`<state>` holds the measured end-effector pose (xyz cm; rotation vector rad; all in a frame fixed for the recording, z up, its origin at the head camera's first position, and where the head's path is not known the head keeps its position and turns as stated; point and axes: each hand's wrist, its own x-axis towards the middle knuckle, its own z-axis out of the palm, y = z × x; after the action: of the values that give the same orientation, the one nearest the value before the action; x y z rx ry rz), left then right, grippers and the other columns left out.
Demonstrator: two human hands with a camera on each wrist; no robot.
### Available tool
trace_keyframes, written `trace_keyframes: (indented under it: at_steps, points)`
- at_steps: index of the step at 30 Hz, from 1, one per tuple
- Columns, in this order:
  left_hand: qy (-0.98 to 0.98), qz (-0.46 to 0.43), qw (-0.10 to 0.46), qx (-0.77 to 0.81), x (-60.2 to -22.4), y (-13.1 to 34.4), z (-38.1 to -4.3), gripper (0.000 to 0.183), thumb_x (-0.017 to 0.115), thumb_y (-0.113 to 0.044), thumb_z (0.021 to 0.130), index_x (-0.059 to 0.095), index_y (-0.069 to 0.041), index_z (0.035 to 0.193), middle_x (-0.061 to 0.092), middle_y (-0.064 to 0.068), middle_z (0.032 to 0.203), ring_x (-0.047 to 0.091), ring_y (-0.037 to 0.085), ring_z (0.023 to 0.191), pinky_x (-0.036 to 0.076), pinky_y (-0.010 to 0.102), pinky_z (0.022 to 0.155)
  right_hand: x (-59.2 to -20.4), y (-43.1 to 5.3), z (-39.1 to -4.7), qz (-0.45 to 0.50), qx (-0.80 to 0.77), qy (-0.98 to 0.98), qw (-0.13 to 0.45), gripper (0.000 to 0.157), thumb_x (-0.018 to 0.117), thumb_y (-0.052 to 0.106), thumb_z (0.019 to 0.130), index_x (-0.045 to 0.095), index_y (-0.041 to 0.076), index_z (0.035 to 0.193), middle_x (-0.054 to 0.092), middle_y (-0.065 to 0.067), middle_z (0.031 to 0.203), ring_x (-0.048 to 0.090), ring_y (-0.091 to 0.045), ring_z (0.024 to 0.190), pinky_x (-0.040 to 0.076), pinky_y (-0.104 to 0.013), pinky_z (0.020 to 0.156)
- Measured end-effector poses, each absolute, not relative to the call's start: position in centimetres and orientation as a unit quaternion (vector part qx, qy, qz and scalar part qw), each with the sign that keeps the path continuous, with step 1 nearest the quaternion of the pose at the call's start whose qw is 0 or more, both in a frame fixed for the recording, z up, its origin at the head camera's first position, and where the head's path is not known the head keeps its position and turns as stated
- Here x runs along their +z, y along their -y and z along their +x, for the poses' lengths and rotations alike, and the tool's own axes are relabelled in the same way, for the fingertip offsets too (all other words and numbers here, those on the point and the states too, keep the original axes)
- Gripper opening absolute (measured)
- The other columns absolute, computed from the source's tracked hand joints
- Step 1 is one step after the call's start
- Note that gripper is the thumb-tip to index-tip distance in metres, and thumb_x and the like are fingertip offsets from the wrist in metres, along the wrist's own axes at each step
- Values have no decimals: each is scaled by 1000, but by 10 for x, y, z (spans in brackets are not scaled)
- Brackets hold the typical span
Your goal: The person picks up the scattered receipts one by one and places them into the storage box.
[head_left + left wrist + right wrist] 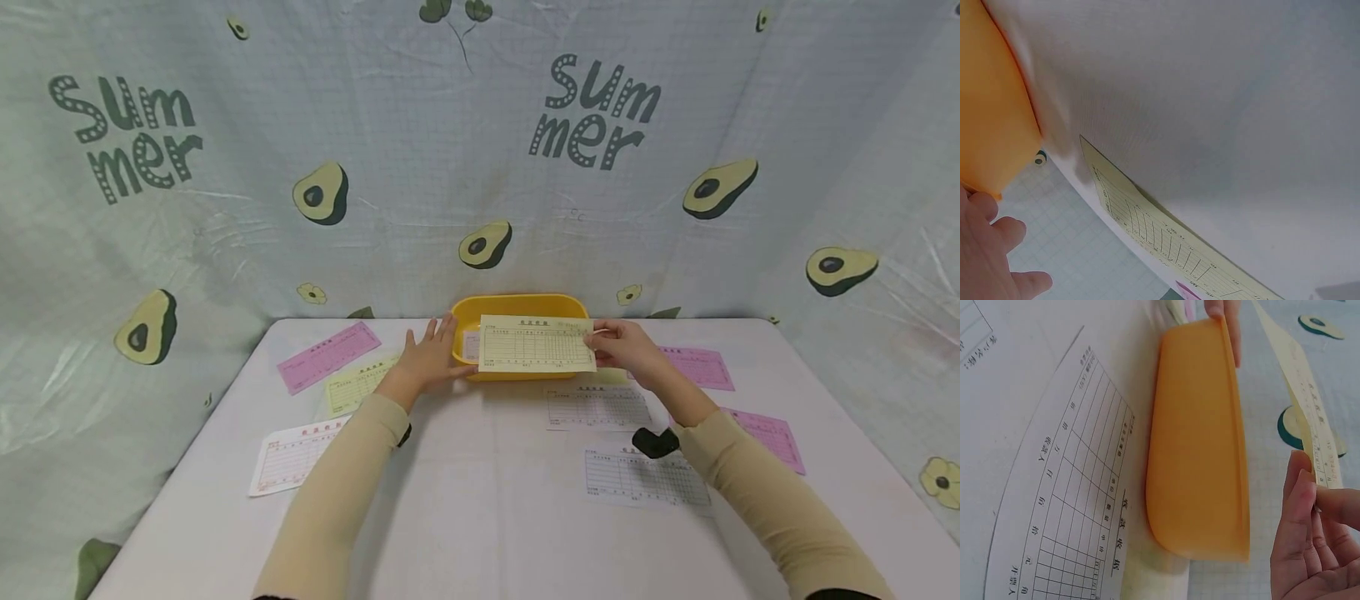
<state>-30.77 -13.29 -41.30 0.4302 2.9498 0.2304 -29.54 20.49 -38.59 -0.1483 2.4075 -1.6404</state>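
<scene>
My right hand pinches a pale yellow printed receipt slip by its right end, thumb against fingers. The slip is held up over a yellow plastic basket and covers much of its front in the head view. In the right wrist view the slip stands above the level of the basket's rim. At the basket's left end, my left hand rests against the rim with spread, fairly straight fingers. A pinkish paper shows inside the basket, partly hidden by the slip.
Left of the basket lie a pink slip, a yellow slip and a white slip with red print. On the right are white slips and pink slips, partly under my right arm. A patterned curtain hangs behind the table.
</scene>
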Motion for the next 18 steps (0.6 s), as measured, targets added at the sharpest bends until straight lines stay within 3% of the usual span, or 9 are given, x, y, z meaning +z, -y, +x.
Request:
trace_keyframes:
  at_steps: [13, 18]
  points:
    - [-984, 143, 73, 83, -416, 133, -311, 108, 53, -69, 96, 4, 0, 164, 3, 14, 171, 8, 38, 156, 5, 67, 120, -383, -195, -316, -12, -597, -795, 111, 56, 56, 18, 107, 36, -4, 155, 55, -25, 142, 64, -12, 94, 56, -20, 81]
    - [-984, 140, 73, 84, -416, 133, -312, 108, 53, -70, 96, 4, -1, 164, 2, 14, 171, 7, 38, 156, 4, 67, 120, -386, -191, -326, -3, -597, -796, 101, 55, 55, 17, 107, 37, -4, 154, 55, -26, 140, 63, -12, 88, 56, -19, 77]
